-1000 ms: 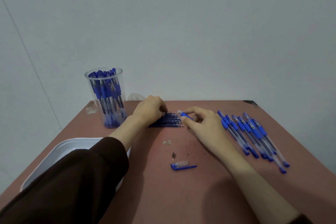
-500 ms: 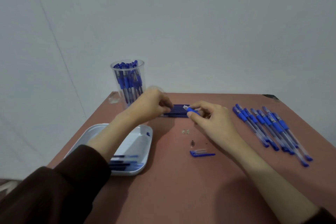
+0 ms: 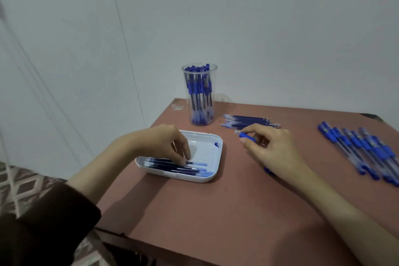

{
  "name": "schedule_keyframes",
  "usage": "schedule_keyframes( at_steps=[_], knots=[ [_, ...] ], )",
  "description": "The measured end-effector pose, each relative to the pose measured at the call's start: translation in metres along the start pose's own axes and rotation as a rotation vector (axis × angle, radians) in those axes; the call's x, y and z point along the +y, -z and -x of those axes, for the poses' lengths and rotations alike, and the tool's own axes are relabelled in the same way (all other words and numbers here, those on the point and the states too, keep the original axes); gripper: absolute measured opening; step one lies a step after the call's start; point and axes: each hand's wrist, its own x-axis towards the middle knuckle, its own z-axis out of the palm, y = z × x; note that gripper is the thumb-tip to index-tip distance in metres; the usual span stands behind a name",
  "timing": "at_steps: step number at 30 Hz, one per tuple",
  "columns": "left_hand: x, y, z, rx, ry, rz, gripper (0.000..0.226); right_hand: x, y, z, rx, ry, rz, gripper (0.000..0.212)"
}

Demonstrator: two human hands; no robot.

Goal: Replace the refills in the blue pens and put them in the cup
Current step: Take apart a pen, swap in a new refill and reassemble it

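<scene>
Right grip (image 3: 269, 147) pinched a pen barrel (image 3: 246, 135); refills (image 3: 250, 121) lay crosswise just beyond it (left grip (image 3: 164, 144) over the tray (image 3: 205, 147): hold unclear).

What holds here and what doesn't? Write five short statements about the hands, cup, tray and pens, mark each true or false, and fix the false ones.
1. The cup stands upright and holds pens. True.
2. The tray has nothing in it. False: dark refills lie in it.
3. The right hand pinches a blue pen part. True.
4. The left hand grips the cup. False: it is over the tray, with its fingertips at the refills.
5. A row of pens lies on the table to the right of the right hand. True.
</scene>
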Motion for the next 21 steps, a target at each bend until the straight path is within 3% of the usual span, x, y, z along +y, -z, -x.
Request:
schedule_keyframes(
  at_steps=[4,12,16,21],
  knots=[
    [0.002,-0.001,-0.001,-0.043,0.003,0.012,0.012,0.000,0.000,0.000,0.013,0.007,0.005,0.026],
    [0.002,0.000,0.000,-0.117,0.011,-0.047,0.006,0.001,0.003,-0.001,0.011,-0.022,0.028,0.008],
    [0.006,0.005,-0.008,0.110,-0.007,-0.083,0.017,0.001,0.006,-0.001,0.022,-0.031,0.057,0.007],
    [0.043,-0.005,-0.033,0.471,-0.180,0.139,0.017,0.004,0.023,-0.006,0.092,-0.096,0.035,0.011]
  ],
)
